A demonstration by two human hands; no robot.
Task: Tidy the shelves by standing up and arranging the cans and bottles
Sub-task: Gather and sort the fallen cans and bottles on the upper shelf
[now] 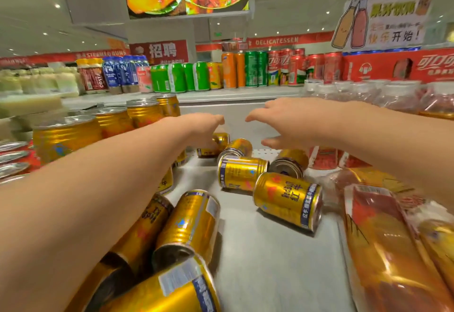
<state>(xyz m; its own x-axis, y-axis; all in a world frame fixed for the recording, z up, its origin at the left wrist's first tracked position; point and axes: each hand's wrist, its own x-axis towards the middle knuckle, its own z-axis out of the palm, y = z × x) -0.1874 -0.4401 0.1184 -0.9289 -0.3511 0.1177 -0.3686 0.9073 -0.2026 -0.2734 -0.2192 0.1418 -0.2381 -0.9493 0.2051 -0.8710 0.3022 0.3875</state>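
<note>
Gold energy-drink cans (242, 173) lie toppled on the shelf (265, 250) just below my left hand (204, 122) and right hand (282, 117), both open-fingered, empty; right hand slightly nearer.

Roughly nine toppled gold cans (287, 198); four standing (66, 137).
</note>
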